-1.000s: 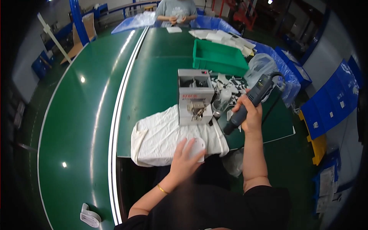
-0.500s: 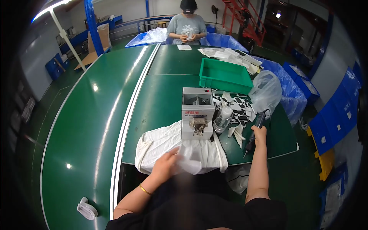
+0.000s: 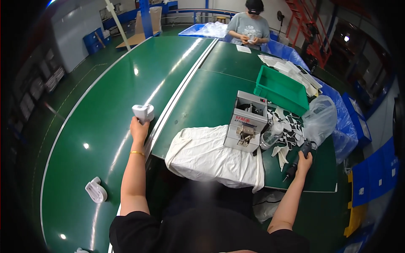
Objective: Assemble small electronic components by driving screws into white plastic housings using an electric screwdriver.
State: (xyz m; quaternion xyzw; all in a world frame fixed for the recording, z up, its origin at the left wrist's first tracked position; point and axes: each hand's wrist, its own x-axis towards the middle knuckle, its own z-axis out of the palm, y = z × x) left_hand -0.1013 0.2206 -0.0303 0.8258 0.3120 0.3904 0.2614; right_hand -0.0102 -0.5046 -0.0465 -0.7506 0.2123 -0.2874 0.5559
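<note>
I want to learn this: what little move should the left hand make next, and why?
Perhaps the left hand should gently let go of the white part: it seems to be on, or just above, the green surface, where another white piece lies.

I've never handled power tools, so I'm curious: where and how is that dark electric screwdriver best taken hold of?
I'd grip the electric screwdriver around its thick body, coming from the right, where the right hand is. The long body slants, with its narrow bit pointing left and nearward, so that hold probably keeps fingers clear of the bit.
</note>
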